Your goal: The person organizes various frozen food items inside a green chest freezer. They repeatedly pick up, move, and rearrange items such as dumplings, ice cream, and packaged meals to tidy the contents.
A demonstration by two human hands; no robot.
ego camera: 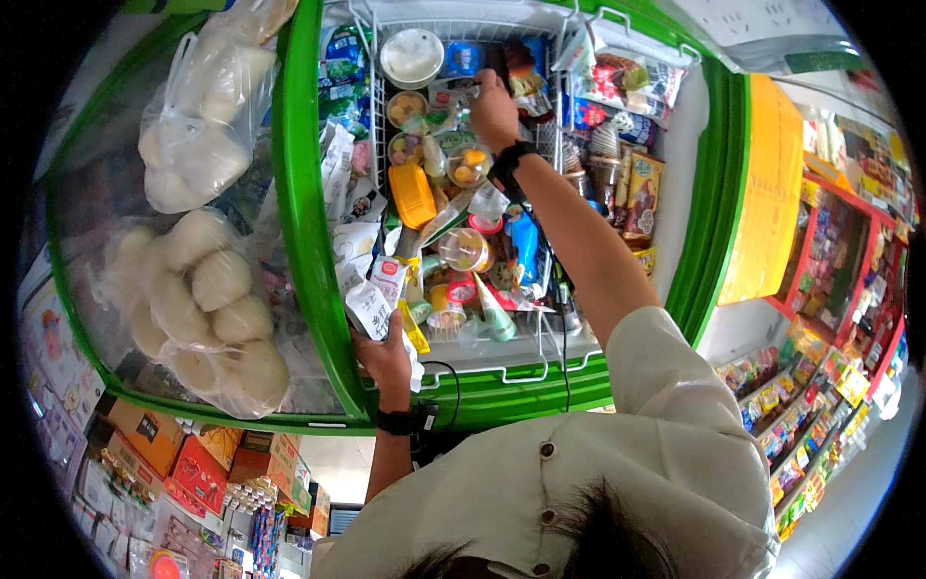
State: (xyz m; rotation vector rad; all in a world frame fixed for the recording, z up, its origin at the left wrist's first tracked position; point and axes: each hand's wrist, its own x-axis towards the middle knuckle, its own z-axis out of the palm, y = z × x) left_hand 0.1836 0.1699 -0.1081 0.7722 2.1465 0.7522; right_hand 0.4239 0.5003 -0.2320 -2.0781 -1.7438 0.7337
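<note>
My left hand (385,354) is closed around white wrapped ice creams (367,310) at the near left of an open green chest freezer (300,203). Farther in, my right hand (495,108) reaches into a white wire basket (553,145), its fingers at the edge of a pale wrapper; whether it grips it I cannot tell. Around it lie a round white-lidded tub (411,58), clear cups with yellow pieces (469,163), a yellow-orange container (411,195), a blue package (524,242) and a green-white cone (495,311).
Plastic bags of white buns (217,289) lie on the glass lid at left. More wrapped ice creams (642,195) stand right of the basket. A yellow box (759,192) is beside the freezer, with snack shelves (803,427) beyond. Cartons (199,470) are stacked at lower left.
</note>
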